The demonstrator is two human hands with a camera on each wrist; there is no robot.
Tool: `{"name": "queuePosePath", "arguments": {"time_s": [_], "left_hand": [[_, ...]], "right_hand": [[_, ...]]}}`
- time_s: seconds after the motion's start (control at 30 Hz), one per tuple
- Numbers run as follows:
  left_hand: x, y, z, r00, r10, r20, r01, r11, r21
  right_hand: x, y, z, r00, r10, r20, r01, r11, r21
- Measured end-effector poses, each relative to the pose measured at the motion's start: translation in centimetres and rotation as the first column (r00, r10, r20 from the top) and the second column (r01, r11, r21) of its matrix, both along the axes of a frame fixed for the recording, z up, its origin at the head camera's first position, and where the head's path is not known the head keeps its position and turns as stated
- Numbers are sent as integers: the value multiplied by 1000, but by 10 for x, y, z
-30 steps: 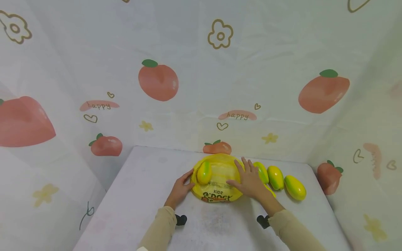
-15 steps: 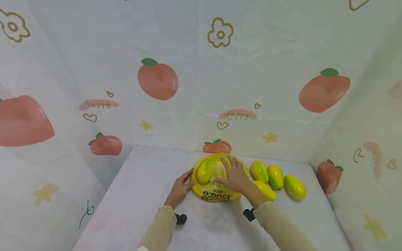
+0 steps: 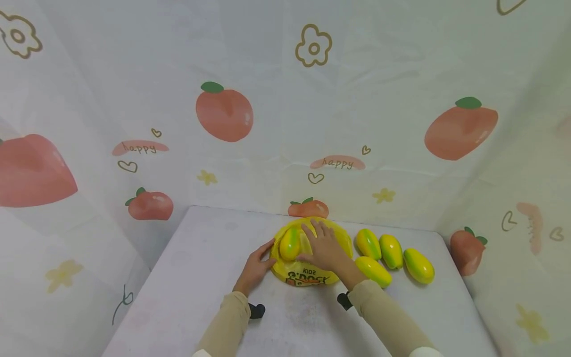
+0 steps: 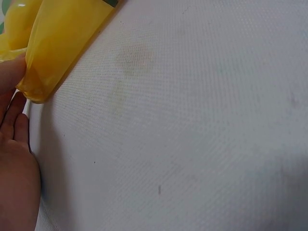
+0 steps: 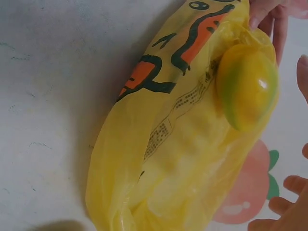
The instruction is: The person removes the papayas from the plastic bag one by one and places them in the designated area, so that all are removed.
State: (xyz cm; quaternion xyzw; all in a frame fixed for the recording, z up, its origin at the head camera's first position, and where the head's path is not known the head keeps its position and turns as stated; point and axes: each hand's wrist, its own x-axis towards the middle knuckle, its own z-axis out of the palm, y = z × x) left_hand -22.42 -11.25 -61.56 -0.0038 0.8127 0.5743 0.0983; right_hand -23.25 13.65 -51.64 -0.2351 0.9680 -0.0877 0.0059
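A yellow plastic bag (image 3: 310, 275) with a printed cartoon and lettering lies spread on the table. On its left part sits a shiny yellow-green mango (image 3: 290, 244), which also shows near the bag's edge in the right wrist view (image 5: 248, 89). My left hand (image 3: 254, 269) holds the bag's left edge; its thumb lies on the yellow plastic (image 4: 55, 45) with the other fingers below it in the left wrist view. Over the middle of the bag is my right hand (image 3: 326, 252), fingers spread and nothing gripped, just right of the mango.
Several more mangoes lie right of the bag: one near the right forearm (image 3: 373, 271), two behind it (image 3: 368, 244) and one farther right (image 3: 419, 266). The white table (image 3: 200, 248) ends at a fruit-printed cloth backdrop (image 3: 263, 173).
My right hand has moved left, from beside the mangoes on the right to over the bag near the mango. A mango right of the bag has come into full view. The left hand stays put.
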Motion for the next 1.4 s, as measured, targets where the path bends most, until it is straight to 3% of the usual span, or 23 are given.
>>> {"name": "queuePosePath", "arguments": {"time_s": [0.33,0.53,0.87,1.4], "left_hand": [[0,-2,-2,1000,-11,-11,11,1000,-9],[0,-4,-3,1000,-22,-11,22,999,-23],[-3,-1,-3,1000,-17,-5,16,999,-31],[-3,-1,-3,1000,-11,-18,11,1000,-26]], "right_hand": [[-5,-13,-5,997,64,-42,-61,996,69],[-9,-21,-6,999,49,-7,-49,994,98],[-17,-36,-13,996,10,91,-14,999,46],[-14,-45,-20,996,30,86,-37,997,75]]}}
